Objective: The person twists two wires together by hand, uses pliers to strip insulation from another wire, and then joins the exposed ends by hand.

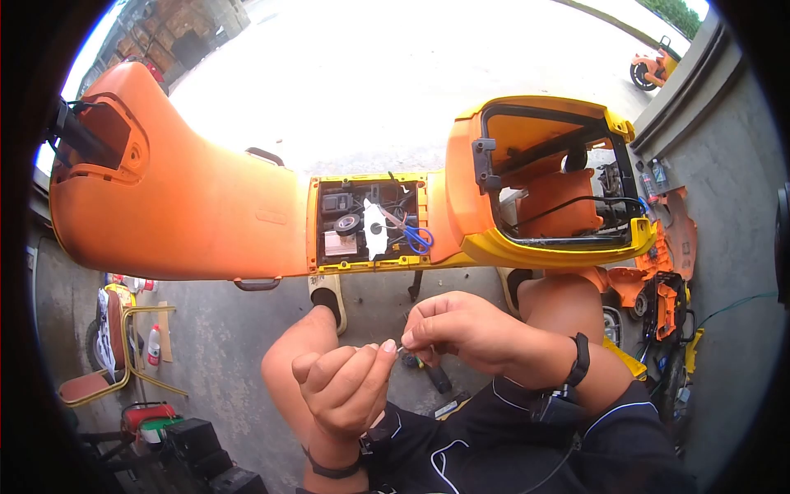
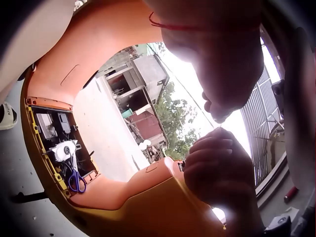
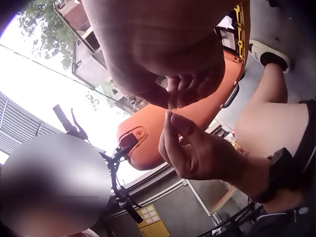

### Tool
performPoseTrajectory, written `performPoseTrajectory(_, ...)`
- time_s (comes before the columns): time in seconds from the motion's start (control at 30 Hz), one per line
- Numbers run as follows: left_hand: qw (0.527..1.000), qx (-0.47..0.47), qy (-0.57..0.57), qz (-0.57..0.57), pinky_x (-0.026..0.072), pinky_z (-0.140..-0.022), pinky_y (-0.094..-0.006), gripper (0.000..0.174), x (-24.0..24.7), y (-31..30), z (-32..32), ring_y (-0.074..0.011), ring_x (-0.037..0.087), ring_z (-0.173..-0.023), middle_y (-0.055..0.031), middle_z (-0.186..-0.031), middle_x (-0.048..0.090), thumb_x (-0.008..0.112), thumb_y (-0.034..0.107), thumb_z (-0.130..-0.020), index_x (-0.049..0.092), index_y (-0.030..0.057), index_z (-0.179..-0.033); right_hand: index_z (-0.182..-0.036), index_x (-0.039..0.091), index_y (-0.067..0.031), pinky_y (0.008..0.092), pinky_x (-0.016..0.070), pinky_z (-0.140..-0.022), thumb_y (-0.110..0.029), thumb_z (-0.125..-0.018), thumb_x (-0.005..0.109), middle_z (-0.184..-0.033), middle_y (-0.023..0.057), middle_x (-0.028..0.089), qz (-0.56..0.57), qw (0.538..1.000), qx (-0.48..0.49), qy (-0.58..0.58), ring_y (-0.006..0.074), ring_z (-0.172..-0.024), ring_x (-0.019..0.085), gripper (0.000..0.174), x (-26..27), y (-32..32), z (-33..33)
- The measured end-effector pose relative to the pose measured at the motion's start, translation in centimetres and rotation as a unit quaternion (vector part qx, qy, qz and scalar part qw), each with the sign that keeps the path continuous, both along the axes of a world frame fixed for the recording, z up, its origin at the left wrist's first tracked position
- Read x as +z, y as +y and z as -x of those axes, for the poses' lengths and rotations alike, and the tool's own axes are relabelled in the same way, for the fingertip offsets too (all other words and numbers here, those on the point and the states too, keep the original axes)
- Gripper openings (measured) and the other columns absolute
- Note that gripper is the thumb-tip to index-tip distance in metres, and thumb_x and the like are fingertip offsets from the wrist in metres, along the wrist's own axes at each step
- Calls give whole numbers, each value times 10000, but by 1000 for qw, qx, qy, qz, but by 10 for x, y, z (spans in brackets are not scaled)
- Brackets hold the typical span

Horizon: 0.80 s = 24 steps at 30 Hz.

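My left hand (image 1: 346, 387) and right hand (image 1: 469, 329) meet fingertip to fingertip in front of my lap. Between them is a tiny, thin, pale strand (image 1: 401, 348), pinched by thumb and finger on each side; I cannot tell what it is. In the left wrist view the strand (image 2: 220, 125) spans a small gap between the fingertips. Beyond the hands lies the orange and yellow scooter body (image 1: 222, 214) with an uncovered compartment (image 1: 315, 247). Blue-handled scissors (image 1: 418, 240), a ragged white piece with a dark centre (image 1: 376, 230) and a black tape roll (image 1: 347, 224) lie over it.
At right, an open yellow-rimmed storage bay (image 1: 559, 243) forms the scooter's end, with loose orange parts (image 1: 658, 255) on the floor beside it. A chair (image 1: 123, 354), a bottle (image 1: 154, 344) and black blocks (image 1: 197, 449) stand at left. Another person's head, blurred, shows in the right wrist view.
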State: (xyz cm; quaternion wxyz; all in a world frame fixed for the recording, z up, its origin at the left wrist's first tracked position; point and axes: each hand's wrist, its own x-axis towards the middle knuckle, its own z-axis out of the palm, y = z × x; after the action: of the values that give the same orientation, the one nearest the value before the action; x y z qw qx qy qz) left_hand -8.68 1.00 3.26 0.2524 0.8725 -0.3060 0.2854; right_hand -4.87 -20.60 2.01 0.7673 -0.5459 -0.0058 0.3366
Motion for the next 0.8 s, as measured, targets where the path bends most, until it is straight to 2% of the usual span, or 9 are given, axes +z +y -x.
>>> performPoseTrajectory(0.03,996,13,-63,-66,493,-747,-333,177,1,1,4,-188,620,-849,55,-884,690,872,75,-728,790,103,-883,-892,694,-19,312,518,-727,-115,-947,724,-786,24,671,-105,973,26,204,127,-749,641,115,-6,0,-2)
performPoseTrajectory(0.1,994,26,-76,-72,492,-776,-329,178,-2,3,4,-178,620,-867,68,-900,695,871,85,-734,795,131,-889,-905,688,-11,298,518,-741,-117,-943,735,-805,35,670,-104,972,33,208,125,-753,631,122,1,0,0)
performPoseTrajectory(0.2,999,19,-34,-20,487,-804,-331,168,-3,1,-4,-191,618,-884,37,-908,700,868,96,-754,788,97,-902,-939,687,-35,322,517,-739,-75,-913,739,-841,45,673,-61,996,3,59,174,-781,646,70,7,-1,1)
performPoseTrajectory(0.23,997,-8,59,58,476,-814,-330,180,-11,2,-7,-191,621,-899,21,-921,708,843,59,-768,795,85,-939,-939,673,-42,340,512,-741,-81,-901,730,-857,57,662,79,960,-16,-269,212,-800,642,79,8,-4,-2)
performPoseTrajectory(0.27,979,-35,151,135,464,-824,-330,202,-15,3,-9,-191,623,-914,5,-934,716,819,22,-782,801,73,-977,-938,659,-48,357,507,-743,-88,-889,721,-873,68,651,209,800,-33,-561,249,-820,638,88,8,-5,-4)
performPoseTrajectory(0.37,925,-96,292,222,501,-814,-339,142,-16,6,-8,-224,630,-898,-65,-931,714,785,24,-852,779,32,-993,-925,650,-59,377,505,-793,-56,-822,703,-935,72,645,218,725,-34,-652,290,-880,628,116,9,-6,-2)
performPoseTrajectory(0.5,843,-138,444,270,508,-829,-314,110,-16,15,-7,-213,640,-908,-105,-943,711,750,38,-909,762,3,-1013,-1021,706,-96,363,533,-812,-52,-779,700,-1001,27,677,238,658,-10,-715,223,-933,678,246,12,-14,0)
performPoseTrajectory(0.67,721,-188,579,332,506,-829,-302,120,-14,16,-8,-178,647,-919,-119,-974,710,709,52,-963,741,-33,-1041,-1046,708,-94,364,537,-831,-81,-809,677,-1022,20,676,220,655,-5,-723,204,-957,678,239,15,-15,0)
performPoseTrajectory(0.8,756,-202,541,309,506,-817,-293,117,-12,16,-11,-177,649,-905,-110,-965,710,726,36,-951,754,-29,-1043,-978,680,-89,352,519,-800,-92,-796,714,-979,26,671,234,674,-15,-701,213,-926,670,186,14,-16,2)
